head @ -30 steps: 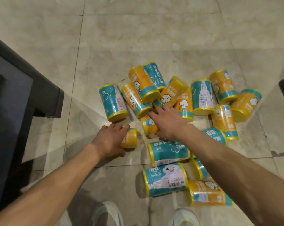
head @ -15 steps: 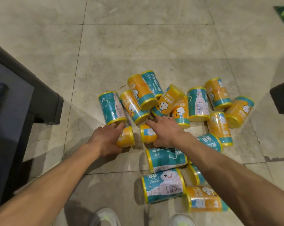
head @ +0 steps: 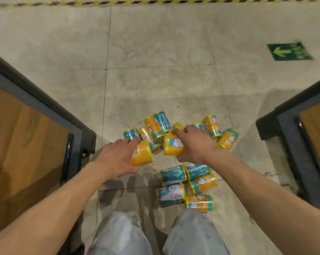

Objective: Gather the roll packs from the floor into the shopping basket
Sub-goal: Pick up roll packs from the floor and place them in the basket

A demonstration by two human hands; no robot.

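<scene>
Several orange-and-teal roll packs lie scattered on the tiled floor: one cluster [head: 156, 127] beyond my hands, another cluster [head: 185, 183] nearer my legs. My left hand [head: 118, 159] is shut on an orange roll pack [head: 141, 153], lifted off the floor. Beside it, my right hand [head: 192, 144] grips another orange roll pack with a white cloud figure [head: 172, 144], also raised. No shopping basket is in view.
Dark-framed shelf units with brown panels flank the aisle, one on the left [head: 45, 126] and one on the right [head: 302, 144]. A green arrow sign [head: 289, 51] is stuck on the floor far right. A striped line [head: 155, 1] crosses the top. My trouser legs [head: 155, 236] fill the bottom.
Both hands closed on a roll pack each and lifted them off the floor. My head rose, so the floor and packs look farther away and both shelf units came into view.
</scene>
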